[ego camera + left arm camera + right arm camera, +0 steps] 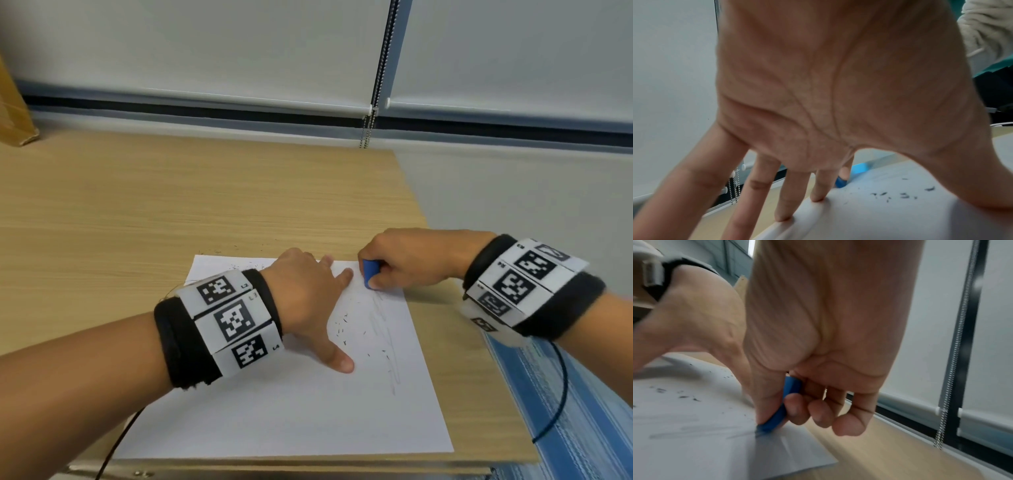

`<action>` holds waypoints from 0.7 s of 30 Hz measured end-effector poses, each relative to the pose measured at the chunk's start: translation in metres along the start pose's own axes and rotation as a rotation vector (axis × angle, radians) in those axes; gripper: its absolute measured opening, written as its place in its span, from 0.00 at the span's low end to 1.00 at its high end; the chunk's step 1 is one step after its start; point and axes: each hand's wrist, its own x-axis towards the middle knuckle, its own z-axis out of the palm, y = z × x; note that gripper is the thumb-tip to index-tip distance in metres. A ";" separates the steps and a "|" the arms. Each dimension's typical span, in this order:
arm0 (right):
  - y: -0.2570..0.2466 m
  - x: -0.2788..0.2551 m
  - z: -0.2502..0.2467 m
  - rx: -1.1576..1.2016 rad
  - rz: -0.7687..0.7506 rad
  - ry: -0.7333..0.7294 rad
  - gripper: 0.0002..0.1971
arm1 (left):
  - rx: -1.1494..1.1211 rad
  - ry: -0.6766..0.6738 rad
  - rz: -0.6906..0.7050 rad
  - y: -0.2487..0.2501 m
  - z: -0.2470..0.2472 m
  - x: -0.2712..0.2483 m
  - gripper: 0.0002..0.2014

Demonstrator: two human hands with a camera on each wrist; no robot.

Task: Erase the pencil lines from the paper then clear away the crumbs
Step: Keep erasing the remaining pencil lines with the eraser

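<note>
Left hand (305, 294) splayed on paper (291, 411) (flat), right hand (407, 260) pinching eraser (370, 272)

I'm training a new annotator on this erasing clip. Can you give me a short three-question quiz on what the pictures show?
1. True or false: the left hand lies flat with spread fingers on the paper.
2. What does the right hand pinch? A) pencil B) blue eraser C) brush
3. Fill in: dark ____ lie scattered on the paper between the hands.

Key:
1. True.
2. B, the eraser, its tip on the paper.
3. Crumbs; faint pencil lines remain beside them.
</note>
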 end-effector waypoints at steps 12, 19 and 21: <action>-0.012 0.000 0.013 -0.180 -0.081 0.072 0.06 | 0.010 -0.033 0.037 0.000 -0.003 0.003 0.62; -0.009 0.004 0.007 -0.106 -0.037 0.116 0.04 | 0.016 -0.031 0.013 0.001 -0.005 -0.001 0.62; -0.013 -0.001 0.011 -0.069 -0.052 0.018 0.05 | 0.010 -0.051 0.025 0.001 -0.006 0.000 0.60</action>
